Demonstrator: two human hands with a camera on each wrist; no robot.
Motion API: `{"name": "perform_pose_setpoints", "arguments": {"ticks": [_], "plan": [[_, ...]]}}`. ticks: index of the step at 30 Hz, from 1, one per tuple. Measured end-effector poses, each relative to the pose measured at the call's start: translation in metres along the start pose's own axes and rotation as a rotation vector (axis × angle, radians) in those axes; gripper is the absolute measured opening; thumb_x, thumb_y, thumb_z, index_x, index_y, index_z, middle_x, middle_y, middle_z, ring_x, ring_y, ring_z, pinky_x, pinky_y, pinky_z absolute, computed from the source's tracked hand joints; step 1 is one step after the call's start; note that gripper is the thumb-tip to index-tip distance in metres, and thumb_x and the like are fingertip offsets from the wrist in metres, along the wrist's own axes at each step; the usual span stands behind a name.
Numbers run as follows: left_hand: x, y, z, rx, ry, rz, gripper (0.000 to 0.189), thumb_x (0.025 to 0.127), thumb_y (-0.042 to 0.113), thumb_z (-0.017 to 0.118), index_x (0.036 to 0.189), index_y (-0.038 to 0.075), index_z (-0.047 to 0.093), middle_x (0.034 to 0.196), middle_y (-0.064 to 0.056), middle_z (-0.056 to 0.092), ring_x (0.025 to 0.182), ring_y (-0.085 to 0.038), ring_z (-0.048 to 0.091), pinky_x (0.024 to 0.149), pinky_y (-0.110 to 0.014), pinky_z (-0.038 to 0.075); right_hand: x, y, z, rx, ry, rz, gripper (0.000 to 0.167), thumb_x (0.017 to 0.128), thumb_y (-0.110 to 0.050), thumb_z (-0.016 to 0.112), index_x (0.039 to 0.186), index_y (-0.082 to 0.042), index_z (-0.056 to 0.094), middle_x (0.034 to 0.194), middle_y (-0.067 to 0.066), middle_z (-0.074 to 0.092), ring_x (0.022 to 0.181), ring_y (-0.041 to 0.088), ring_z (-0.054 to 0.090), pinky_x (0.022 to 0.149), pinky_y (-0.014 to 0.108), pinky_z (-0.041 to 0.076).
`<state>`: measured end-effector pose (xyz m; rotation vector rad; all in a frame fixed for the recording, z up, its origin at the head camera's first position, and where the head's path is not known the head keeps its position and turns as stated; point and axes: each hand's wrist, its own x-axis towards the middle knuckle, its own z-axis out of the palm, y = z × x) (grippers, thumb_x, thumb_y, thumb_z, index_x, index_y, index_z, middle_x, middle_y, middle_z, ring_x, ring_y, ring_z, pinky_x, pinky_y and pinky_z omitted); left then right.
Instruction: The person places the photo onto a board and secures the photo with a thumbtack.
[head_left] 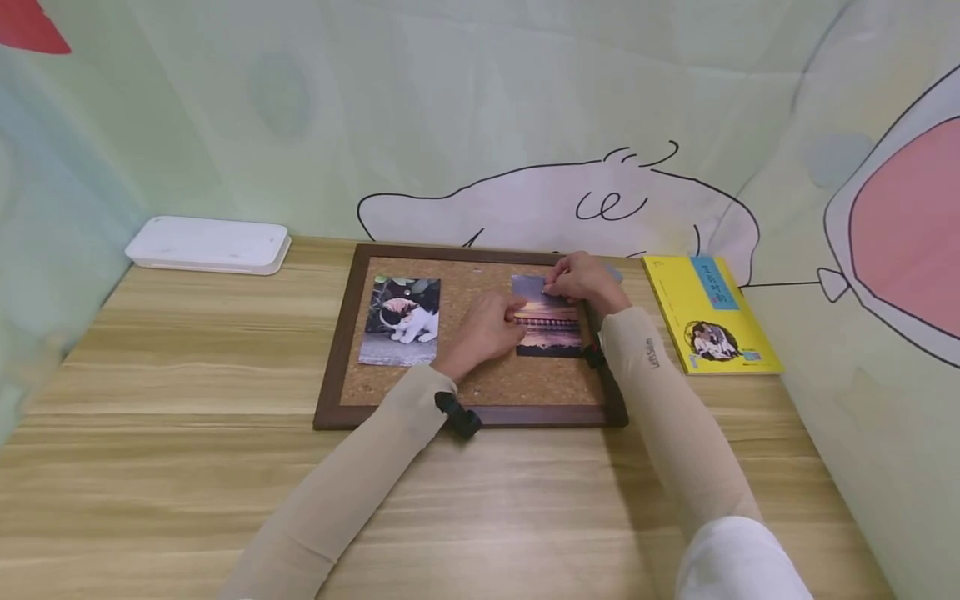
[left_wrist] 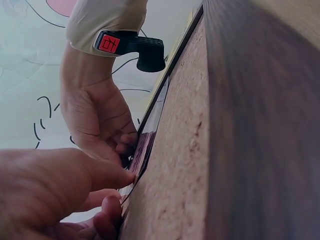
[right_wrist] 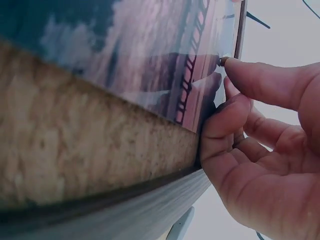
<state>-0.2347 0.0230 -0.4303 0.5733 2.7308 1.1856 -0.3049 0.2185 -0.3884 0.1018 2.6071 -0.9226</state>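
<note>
A cork board [head_left: 480, 283] in a dark brown frame lies on the table. On its right half is a sunset photo [head_left: 551, 337], its left edge at the thumb and fingertips of my left hand [head_left: 487, 325], which hold it. My right hand [head_left: 581, 277] is over the photo's upper part. Between its thumb and index finger it pinches a small pin [right_wrist: 223, 61] against the photo; the pin's point is hidden. A cat photo [head_left: 401, 333] sits on the board's left half, with a small shiny pin [head_left: 407, 292] near its top.
A white flat case [head_left: 208, 244] stands at the back left of the wooden table [head_left: 187, 467]. Right of the board lies a yellow book [head_left: 708, 317]. A patterned cloth [head_left: 450, 108] hangs behind. Small shiny spots dot the cork above and below its middle.
</note>
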Motion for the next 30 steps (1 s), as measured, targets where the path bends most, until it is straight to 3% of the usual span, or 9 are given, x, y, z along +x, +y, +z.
{"name": "perform_pose_setpoints", "arguments": {"ticks": [11, 16, 19, 23, 27, 30], "plan": [[-0.001, 0.001, 0.002, 0.007, -0.012, 0.011, 0.051, 0.091, 0.005, 0.073, 0.141, -0.001, 0.068, 0.075, 0.002, 0.048, 0.070, -0.013, 0.043, 0.063, -0.024, 0.030, -0.002, -0.004, 0.006, -0.082, 0.026, -0.003, 0.009, 0.100, -0.012, 0.071, 0.105, -0.006, 0.066, 0.094, 0.004, 0.057, 0.080, 0.016, 0.052, 0.066, 0.026, 0.043], [0.001, -0.001, -0.003, -0.023, -0.032, 0.025, 0.050, 0.090, 0.005, 0.071, 0.140, -0.003, 0.068, 0.082, -0.001, 0.058, 0.075, -0.013, 0.050, 0.067, -0.022, 0.038, -0.002, -0.004, 0.008, -0.062, 0.040, -0.012, 0.010, 0.099, -0.012, 0.071, 0.107, -0.006, 0.066, 0.098, 0.005, 0.058, 0.084, 0.018, 0.053, 0.070, 0.028, 0.043], [0.001, -0.001, -0.010, -0.026, -0.066, 0.038, 0.049, 0.093, 0.009, 0.072, 0.141, 0.000, 0.068, 0.096, -0.009, 0.070, 0.085, -0.017, 0.061, 0.076, -0.026, 0.048, -0.005, 0.000, 0.009, -0.071, 0.067, -0.042, 0.012, 0.100, -0.016, 0.070, 0.107, -0.006, 0.067, 0.104, 0.008, 0.060, 0.091, 0.021, 0.054, 0.074, 0.030, 0.042], [-0.001, 0.002, -0.023, -0.026, -0.102, 0.066, 0.051, 0.095, 0.015, 0.070, 0.145, 0.003, 0.065, 0.120, -0.016, 0.073, 0.104, -0.025, 0.068, 0.092, -0.037, 0.057, -0.010, 0.005, 0.003, -0.110, 0.096, -0.087, 0.020, 0.101, -0.023, 0.067, 0.111, -0.006, 0.069, 0.111, 0.011, 0.063, 0.094, 0.023, 0.055, 0.075, 0.031, 0.042], [-0.009, 0.000, -0.044, -0.022, -0.092, 0.081, 0.054, 0.099, 0.022, 0.071, 0.150, 0.005, 0.061, 0.139, -0.020, 0.068, 0.123, -0.033, 0.068, 0.105, -0.047, 0.057, -0.013, 0.006, -0.001, -0.067, 0.090, -0.091, 0.028, 0.104, -0.028, 0.064, 0.120, -0.005, 0.070, 0.114, 0.012, 0.064, 0.096, 0.024, 0.058, 0.078, 0.032, 0.047], [-0.016, -0.002, -0.058, 0.046, -0.069, 0.084, 0.060, 0.100, 0.031, 0.074, 0.154, 0.010, 0.057, 0.154, -0.019, 0.060, 0.141, -0.039, 0.058, 0.116, -0.057, 0.050, -0.019, 0.012, -0.004, -0.018, 0.122, -0.115, 0.032, 0.105, -0.028, 0.061, 0.127, -0.005, 0.068, 0.121, 0.015, 0.065, 0.104, 0.027, 0.060, 0.086, 0.038, 0.052]]}}
